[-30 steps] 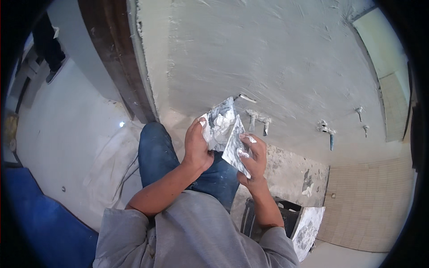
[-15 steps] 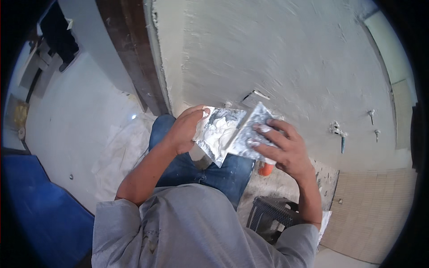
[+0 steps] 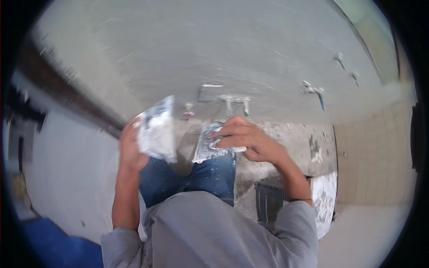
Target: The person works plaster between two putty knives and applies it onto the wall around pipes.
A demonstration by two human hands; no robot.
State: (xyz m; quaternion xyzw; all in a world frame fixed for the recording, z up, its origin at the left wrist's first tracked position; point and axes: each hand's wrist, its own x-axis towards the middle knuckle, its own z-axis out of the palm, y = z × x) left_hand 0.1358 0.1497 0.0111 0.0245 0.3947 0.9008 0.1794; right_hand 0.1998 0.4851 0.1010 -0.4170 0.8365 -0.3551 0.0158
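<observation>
My left hand grips the edge of a flat metal putty blade, tilted up and smeared with white putty. Its fingers are partly hidden behind the blade. A second metal putty blade, streaked grey and white, is under my right hand, whose fingers are spread over its top and hold it. The two blades are apart, both above my jeans. White smears show on the right blade near the fingers. Motion blurs the left blade.
In front stands a wall coated in grey-white plaster. From it stick a blue-ended pipe fitting and smaller stubs. A dark crate-like stool and a white-spattered panel are at my right. A blue sheet lies lower left.
The two blades, touching half a second ago, are now separated. My left hand has swung left with its blade tilted up. The view has turned to the right.
</observation>
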